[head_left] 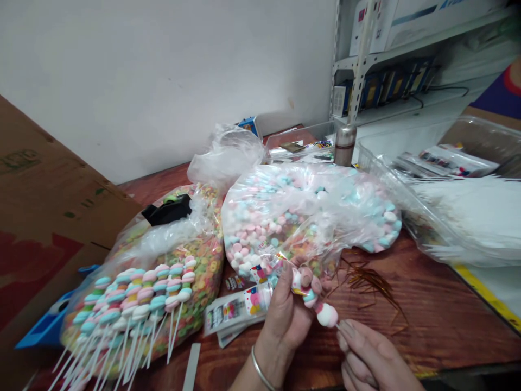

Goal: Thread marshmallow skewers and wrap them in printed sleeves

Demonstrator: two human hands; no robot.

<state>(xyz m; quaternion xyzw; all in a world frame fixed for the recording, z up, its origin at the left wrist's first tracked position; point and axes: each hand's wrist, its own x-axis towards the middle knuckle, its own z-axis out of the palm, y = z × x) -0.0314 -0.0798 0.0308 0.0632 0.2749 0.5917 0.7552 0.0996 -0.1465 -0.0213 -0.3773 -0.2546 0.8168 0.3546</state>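
Observation:
My left hand [285, 315], with a bangle at the wrist, is closed round a marshmallow skewer [326, 315] of pink, white and blue sweets. Some printed plastic shows at the upper sweets; whether they are inside a bag I cannot tell. My right hand [362, 353] pinches the skewer's stick just below the lowest marshmallow. Beside my left wrist lie flat printed plastic bags [240, 309]. To the left, a row of finished-looking marshmallow skewers [138, 293] rests on a big bag of ring-shaped sweets [203, 255], white sticks toward me.
Behind my hands sits a large clear bag of marshmallows [293, 201]. Gold twist ties [374, 282] lie at right. A clear plastic bin [431, 228] holds white sticks. A steel flask [345, 145], a cardboard box [61, 206] and a metal shelf [360, 60] stand around.

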